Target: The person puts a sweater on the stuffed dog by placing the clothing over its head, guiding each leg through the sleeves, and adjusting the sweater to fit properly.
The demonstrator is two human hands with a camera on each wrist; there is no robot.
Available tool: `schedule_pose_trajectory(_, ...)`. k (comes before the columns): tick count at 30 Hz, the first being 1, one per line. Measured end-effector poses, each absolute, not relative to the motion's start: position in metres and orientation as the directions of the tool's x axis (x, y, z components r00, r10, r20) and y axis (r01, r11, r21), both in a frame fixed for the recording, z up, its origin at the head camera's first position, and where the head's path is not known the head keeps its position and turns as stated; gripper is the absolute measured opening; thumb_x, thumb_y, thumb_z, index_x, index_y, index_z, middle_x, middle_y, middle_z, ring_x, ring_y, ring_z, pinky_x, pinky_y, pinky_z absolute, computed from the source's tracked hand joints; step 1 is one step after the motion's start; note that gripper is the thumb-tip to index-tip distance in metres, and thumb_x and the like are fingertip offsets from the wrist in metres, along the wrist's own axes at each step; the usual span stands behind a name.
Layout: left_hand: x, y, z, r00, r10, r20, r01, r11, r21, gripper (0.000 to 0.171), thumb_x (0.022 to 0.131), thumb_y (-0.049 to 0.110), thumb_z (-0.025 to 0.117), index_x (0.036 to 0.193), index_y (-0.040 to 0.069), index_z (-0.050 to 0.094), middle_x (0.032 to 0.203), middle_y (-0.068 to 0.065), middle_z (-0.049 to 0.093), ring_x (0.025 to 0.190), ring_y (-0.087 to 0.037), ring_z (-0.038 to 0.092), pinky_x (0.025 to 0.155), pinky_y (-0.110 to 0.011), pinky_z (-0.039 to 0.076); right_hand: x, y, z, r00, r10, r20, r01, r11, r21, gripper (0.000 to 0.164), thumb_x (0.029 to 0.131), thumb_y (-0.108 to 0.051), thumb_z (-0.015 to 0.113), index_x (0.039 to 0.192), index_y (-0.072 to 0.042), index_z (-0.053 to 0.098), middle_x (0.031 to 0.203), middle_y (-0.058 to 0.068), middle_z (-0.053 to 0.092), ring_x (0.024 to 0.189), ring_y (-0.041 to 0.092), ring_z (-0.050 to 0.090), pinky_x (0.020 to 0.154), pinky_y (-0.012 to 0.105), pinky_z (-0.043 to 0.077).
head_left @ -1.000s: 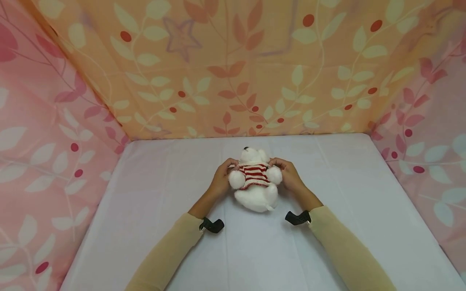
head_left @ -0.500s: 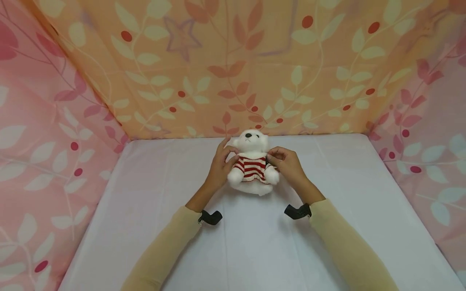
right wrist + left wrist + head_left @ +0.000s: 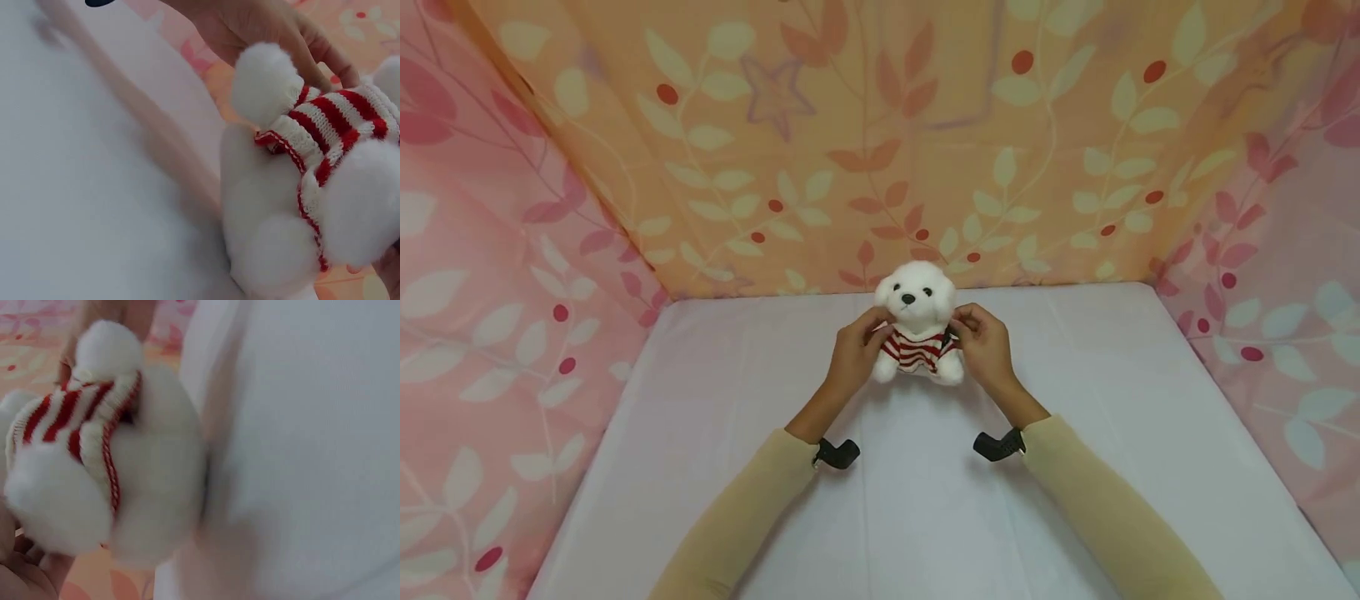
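In the head view a white plush dog (image 3: pixel 917 293) with dark eyes and nose faces me near the far edge of the table, its head up. It wears a red-and-white striped knit sweater (image 3: pixel 334 119). My left hand (image 3: pixel 853 350) pinches its left-hand side just below the head. On the opposite side my right hand (image 3: pixel 988 346) grips it near the shoulder, some fingertips hidden behind the toy. Both wrist views show its furry underside (image 3: pixel 162 469) close to the white surface; whether it touches, I cannot tell.
A white-covered table (image 3: pixel 917 517) spreads under the arms. Behind it hangs an orange leaf-patterned cloth (image 3: pixel 790 167), with pink patterned cloths (image 3: pixel 482 333) along both sides. Black wrist-worn devices (image 3: pixel 838 453) stick out inward from the sleeves.
The plush dog has tipped from leaning back to upright, its face turning toward me and its lower body swinging away. Both hands keep their hold, and the head view has shifted slightly.
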State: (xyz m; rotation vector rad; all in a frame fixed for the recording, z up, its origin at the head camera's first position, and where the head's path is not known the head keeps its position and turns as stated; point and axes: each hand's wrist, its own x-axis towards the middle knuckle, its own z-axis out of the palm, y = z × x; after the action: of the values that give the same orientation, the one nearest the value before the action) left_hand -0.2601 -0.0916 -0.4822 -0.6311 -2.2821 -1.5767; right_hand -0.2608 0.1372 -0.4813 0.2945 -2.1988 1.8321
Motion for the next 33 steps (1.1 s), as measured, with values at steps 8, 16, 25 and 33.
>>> schedule_pose_trajectory(8,-0.221,-0.107,-0.486,-0.904,0.249,0.349,0.412,0.284,0.866,0.028,0.097,0.012,0.068,0.125,0.009,0.067,0.129,-0.009,0.068,0.122,-0.026,0.063,0.088,-0.034,0.057,-0.23,0.146,-0.481,-0.928,-0.116,0.354,-0.372,0.223,-0.901,0.01,0.097,0.007,0.061,0.102,0.003,0.069,0.103,0.018,0.071,0.095,0.015,0.071,0.08,0.024,0.057)
schedule_pose_trajectory(16,-0.193,-0.119,-0.486,-0.905,0.296,0.306,0.402,0.356,0.844,0.035,0.093,0.0,0.072,0.127,0.005,0.069,0.129,-0.01,0.068,0.12,-0.025,0.064,0.086,-0.03,0.057,-0.2,0.155,-0.479,-0.899,-0.21,0.384,-0.438,0.429,-0.79,0.025,0.091,0.006,0.069,0.11,-0.01,0.076,0.114,0.004,0.074,0.108,0.022,0.069,0.086,0.042,0.057)
schedule_pose_trajectory(25,-0.185,-0.118,-0.487,-0.936,0.251,0.248,0.331,0.381,0.863,0.028,0.086,-0.005,0.071,0.109,0.012,0.071,0.107,0.001,0.07,0.099,-0.015,0.067,0.073,-0.03,0.057,-0.183,0.153,-0.476,-0.892,-0.263,0.367,-0.451,0.464,-0.762,0.025,0.09,-0.001,0.074,0.114,-0.009,0.073,0.111,0.003,0.074,0.102,0.019,0.07,0.078,0.038,0.058)
schedule_pose_trajectory(33,-0.192,-0.11,-0.482,-0.943,0.286,0.171,0.292,0.465,0.836,0.019,0.088,-0.004,0.07,0.102,0.008,0.071,0.096,-0.002,0.073,0.09,-0.017,0.068,0.077,-0.036,0.056,-0.182,0.141,-0.477,-0.91,-0.244,0.336,-0.415,0.493,-0.765,0.023,0.087,0.005,0.073,0.109,0.0,0.074,0.104,0.012,0.075,0.09,0.023,0.073,0.076,0.034,0.059)
